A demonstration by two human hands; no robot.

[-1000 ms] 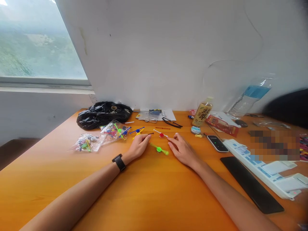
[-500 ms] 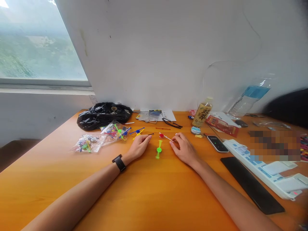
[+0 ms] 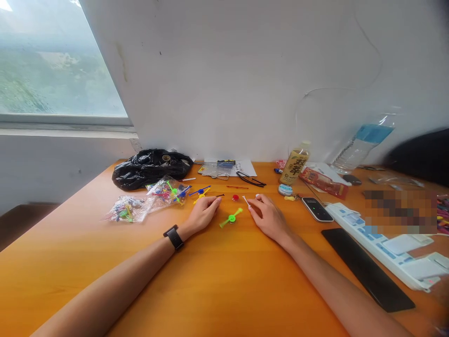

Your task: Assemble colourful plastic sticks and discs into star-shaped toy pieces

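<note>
My left hand (image 3: 202,214), with a black watch on its wrist, is closed in a pinch on a thin black stick (image 3: 220,195). Between the fingertips of my right hand (image 3: 267,216) is a thin white stick (image 3: 246,201), its far end pointing up and away. A green two-bladed propeller (image 3: 232,218) sits on the table between my hands, its blades blurred and touched by neither hand. Just beyond it lies a small round red piece (image 3: 235,198). Blue and yellow plastic propellers (image 3: 201,192) lie past my left hand, partly hidden by it.
Two clear bags of coloured parts (image 3: 126,210) and a black plastic bag (image 3: 150,168) lie at left. Eyeglasses (image 3: 250,179) rest near the wall. On the right are a drink bottle (image 3: 293,164), a phone-like device (image 3: 317,209) and a white power strip (image 3: 375,248).
The green propeller has turned from nearly upright to slanting. The white stick in my right hand has swung away from the red piece, which stays on the table. My left hand holds still.
</note>
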